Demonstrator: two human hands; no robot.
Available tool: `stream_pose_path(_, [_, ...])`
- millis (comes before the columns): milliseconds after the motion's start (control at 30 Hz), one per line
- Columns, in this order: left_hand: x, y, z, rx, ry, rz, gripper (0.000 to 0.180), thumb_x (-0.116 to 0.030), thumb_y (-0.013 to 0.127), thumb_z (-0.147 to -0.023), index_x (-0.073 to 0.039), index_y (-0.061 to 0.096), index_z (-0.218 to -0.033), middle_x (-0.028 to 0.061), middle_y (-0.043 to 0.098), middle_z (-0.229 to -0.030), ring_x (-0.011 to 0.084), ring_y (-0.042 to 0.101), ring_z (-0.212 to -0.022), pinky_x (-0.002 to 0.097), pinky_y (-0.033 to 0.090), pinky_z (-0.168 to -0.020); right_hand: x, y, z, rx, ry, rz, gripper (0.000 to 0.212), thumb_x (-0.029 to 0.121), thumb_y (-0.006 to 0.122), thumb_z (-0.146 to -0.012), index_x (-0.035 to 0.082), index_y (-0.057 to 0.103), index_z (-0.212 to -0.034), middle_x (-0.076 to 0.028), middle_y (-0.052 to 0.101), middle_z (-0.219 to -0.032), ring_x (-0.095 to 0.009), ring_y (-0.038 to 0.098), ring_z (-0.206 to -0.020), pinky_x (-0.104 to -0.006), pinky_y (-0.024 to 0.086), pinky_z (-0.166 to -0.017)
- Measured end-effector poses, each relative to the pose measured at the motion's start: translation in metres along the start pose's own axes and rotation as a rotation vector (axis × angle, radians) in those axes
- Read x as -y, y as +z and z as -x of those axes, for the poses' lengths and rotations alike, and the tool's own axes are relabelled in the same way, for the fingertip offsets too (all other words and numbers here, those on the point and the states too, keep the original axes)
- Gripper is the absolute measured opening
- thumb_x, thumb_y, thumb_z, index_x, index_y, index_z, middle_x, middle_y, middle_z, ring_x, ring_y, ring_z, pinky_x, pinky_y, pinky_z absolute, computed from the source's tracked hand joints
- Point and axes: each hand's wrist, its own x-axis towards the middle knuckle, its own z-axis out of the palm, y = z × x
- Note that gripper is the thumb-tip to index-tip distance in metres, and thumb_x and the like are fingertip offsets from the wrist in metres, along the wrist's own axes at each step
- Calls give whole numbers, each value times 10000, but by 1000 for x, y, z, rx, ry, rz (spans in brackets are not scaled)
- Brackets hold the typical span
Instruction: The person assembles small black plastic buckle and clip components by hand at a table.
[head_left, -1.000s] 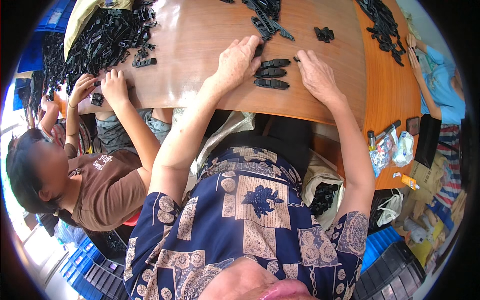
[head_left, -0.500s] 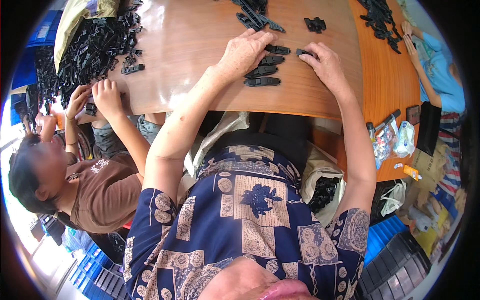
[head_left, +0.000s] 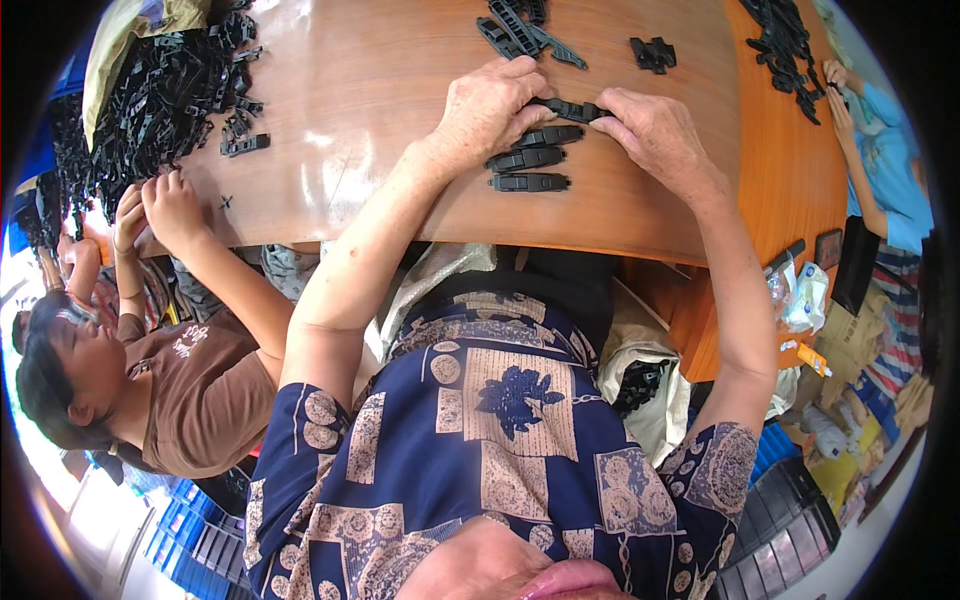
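Observation:
My left hand (head_left: 490, 105) has thumb and fingers closed on the left end of a long black plastic part (head_left: 570, 109) lying crosswise above the table. At that part's other end, my right hand (head_left: 655, 128) pinches a small black plastic piece (head_left: 601, 112), which meets the long part; the fingers partly hide the joint. Just below lie three similar black parts in a column, the upper one (head_left: 550, 136) close to my left thumb, then a middle one (head_left: 527, 159) and a lower one (head_left: 530, 183).
Beyond my hands lie slotted black parts (head_left: 520, 32) and a small black cluster (head_left: 653, 55). A big black heap (head_left: 175, 95) covers the table's left, where a co-worker in brown (head_left: 205, 395) handles pieces. Another person in blue (head_left: 890, 150) sits right by more parts (head_left: 785, 50).
My right hand has moved in to the left, bringing its small piece against the end of the long part. My left hand keeps its hold. The whole view has shifted slightly.

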Motion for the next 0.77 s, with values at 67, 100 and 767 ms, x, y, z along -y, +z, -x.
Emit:
stream_pose_path(67, [2,0,-1,5,10,0,195,-213,758,-840,-114,708,-1000,47,651,-988,301,659,-979,418,550,-813,2,-1,-3,-9,-12,3,170,210,681,-919,63,600,-941,-137,661,-824,-379,658,-789,-464,518,-665])
stream_pose_path(100, [3,0,-1,4,9,-1,195,-213,758,-840,-114,708,-1000,47,651,-988,301,659,-979,418,550,-813,2,-1,-4,-8,-14,3,170,210,681,-919,63,600,-941,-137,661,-824,-379,658,-789,-464,518,-665])
stream_pose_path(767, [47,-38,-28,-48,-56,-348,362,-241,714,-918,-147,626,-1257,74,606,-1242,311,608,-1173,406,524,-944,-59,15,-59,-60,293,470,298,149,668,-937,71,622,-1222,-188,646,-1122,-391,664,-1010,-473,570,-854])
